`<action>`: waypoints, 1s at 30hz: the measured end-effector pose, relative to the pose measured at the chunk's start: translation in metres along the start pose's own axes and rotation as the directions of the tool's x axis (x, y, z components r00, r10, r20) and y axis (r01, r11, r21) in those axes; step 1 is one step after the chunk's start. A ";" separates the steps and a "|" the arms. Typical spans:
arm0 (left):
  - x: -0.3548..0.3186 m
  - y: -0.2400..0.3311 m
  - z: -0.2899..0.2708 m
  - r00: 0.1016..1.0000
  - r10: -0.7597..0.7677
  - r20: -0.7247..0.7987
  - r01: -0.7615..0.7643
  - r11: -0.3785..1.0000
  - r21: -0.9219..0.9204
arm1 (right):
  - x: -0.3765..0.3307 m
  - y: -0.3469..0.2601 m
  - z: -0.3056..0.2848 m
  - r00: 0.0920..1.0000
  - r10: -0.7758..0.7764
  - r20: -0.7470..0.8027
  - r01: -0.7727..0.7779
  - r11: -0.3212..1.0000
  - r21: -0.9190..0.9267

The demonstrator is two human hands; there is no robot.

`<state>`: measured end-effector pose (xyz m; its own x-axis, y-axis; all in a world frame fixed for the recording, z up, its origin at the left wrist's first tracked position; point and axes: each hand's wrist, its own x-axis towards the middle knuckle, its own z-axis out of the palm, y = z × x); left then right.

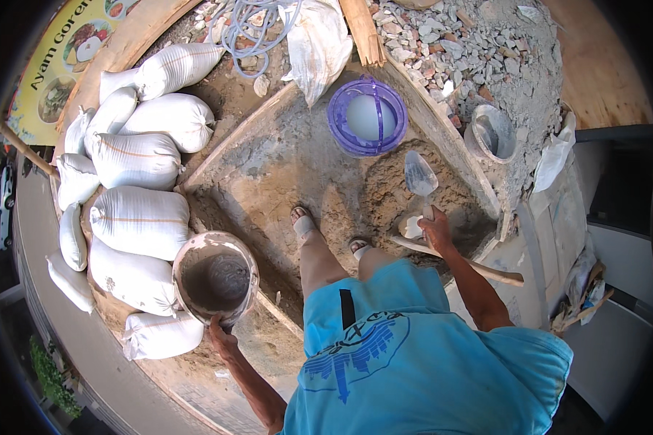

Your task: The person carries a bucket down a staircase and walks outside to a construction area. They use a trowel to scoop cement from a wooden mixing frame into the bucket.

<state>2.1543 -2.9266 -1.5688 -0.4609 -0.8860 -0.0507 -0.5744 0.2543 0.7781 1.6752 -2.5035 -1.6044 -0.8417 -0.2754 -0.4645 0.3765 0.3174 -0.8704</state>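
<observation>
My left hand (221, 339) grips the rim of a mortar-stained bucket (248, 250), held to my left beside the white sacks. The inside looks empty, with its grey bottom showing. My right hand (435, 232) is closed round the handle of a trowel (419, 174), whose grey blade points away from me over the wet brown mortar (392, 181). Below that hand lies a wooden-handled tool (497, 274), its far end partly hidden. A purple bucket (337, 130) of cloudy liquid stands in the wooden mixing trough (236, 145), just beyond the mortar.
Several full white sacks (138, 221) are piled on the left. Rubble (457, 43) lies at the far right, near another mortar-crusted bucket (479, 145). A coiled pale hose (250, 32) and a white bag (318, 43) lie at the back. My feet stand inside the trough.
</observation>
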 end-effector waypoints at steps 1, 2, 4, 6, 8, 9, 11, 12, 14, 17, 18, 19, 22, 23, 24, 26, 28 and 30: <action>0.019 -0.006 0.005 0.999 0.027 0.018 -0.027 1.000 -0.009 | 0.004 -0.013 0.013 0.999 0.036 0.018 -0.036 0.999 0.012; 0.037 -0.005 0.007 0.992 0.108 0.059 -0.115 0.985 0.130 | 0.008 -0.015 0.025 0.999 0.039 0.037 -0.040 0.999 0.029; 0.075 -0.002 0.014 0.953 0.252 0.170 -0.300 0.874 0.384 | 0.018 -0.018 0.047 0.996 0.044 0.081 -0.049 0.997 0.066; 0.109 0.007 0.026 0.968 0.198 0.156 -0.224 0.959 0.176 | 0.028 -0.030 0.072 0.994 0.033 0.102 -0.033 0.999 0.002; 0.144 0.003 0.036 0.945 0.268 0.187 -0.293 0.948 0.122 | 0.038 -0.046 0.103 0.997 0.008 0.078 -0.005 0.999 -0.035; 0.163 -0.007 0.039 0.906 0.360 0.225 -0.400 0.900 0.171 | 0.046 -0.056 0.115 0.992 -0.062 0.106 0.086 0.967 -0.238; 0.195 0.014 0.060 0.953 0.057 0.297 -0.040 0.997 -0.062 | 0.068 -0.071 0.131 0.968 -0.164 0.188 0.245 0.763 -0.598; 0.210 0.044 0.075 0.900 -0.337 0.276 0.419 0.842 -0.340 | 0.083 -0.062 0.136 0.945 -0.281 0.166 0.326 0.825 -0.462; 0.234 0.092 0.103 0.876 -0.402 0.267 0.482 0.767 -0.424 | 0.113 -0.046 0.147 0.894 -0.433 0.118 0.447 0.837 -0.316; 0.255 0.061 0.113 0.906 -0.364 0.214 0.415 0.863 -0.290 | 0.142 -0.114 0.161 0.891 -0.380 0.248 0.451 0.687 -0.570; 0.259 0.072 0.120 0.916 -0.311 0.255 0.380 0.877 -0.294 | 0.151 -0.117 0.159 0.882 -0.409 0.234 0.466 0.689 -0.555; 0.262 0.084 0.125 0.921 -0.256 0.294 0.343 0.890 -0.301 | 0.162 -0.121 0.155 0.868 -0.441 0.227 0.490 0.686 -0.538; 0.281 0.093 0.135 0.908 -0.052 0.416 0.185 0.940 -0.286 | 0.209 -0.121 0.135 0.828 -0.516 0.220 0.550 0.671 -0.497; 0.287 0.093 0.134 0.899 0.041 0.437 0.085 0.960 -0.266 | 0.219 -0.117 0.133 0.819 -0.528 0.223 0.564 0.674 -0.477; 0.288 0.093 0.135 0.879 0.183 0.441 -0.087 0.969 -0.230 | 0.228 -0.112 0.128 0.834 -0.511 0.206 0.539 0.680 -0.497; 0.291 0.104 0.152 0.883 0.185 0.431 -0.105 0.973 -0.204 | 0.246 -0.114 0.118 0.855 -0.483 0.189 0.501 0.676 -0.541; 0.296 0.101 0.162 0.900 0.045 0.434 0.021 0.989 -0.147 | 0.265 -0.116 0.098 0.861 -0.478 0.175 0.485 0.664 -0.570; 0.301 0.082 0.162 0.883 0.048 0.467 -0.043 0.999 -0.021 | 0.276 -0.121 0.081 0.899 -0.416 0.132 0.412 0.708 -0.574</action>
<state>1.8591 -3.1096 -1.6219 -0.7505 -0.5890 -0.2997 -0.5394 0.2838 0.7928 1.4285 -2.6919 -1.6407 -0.8626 -0.5000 -0.0771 -0.3024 0.6317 -0.7138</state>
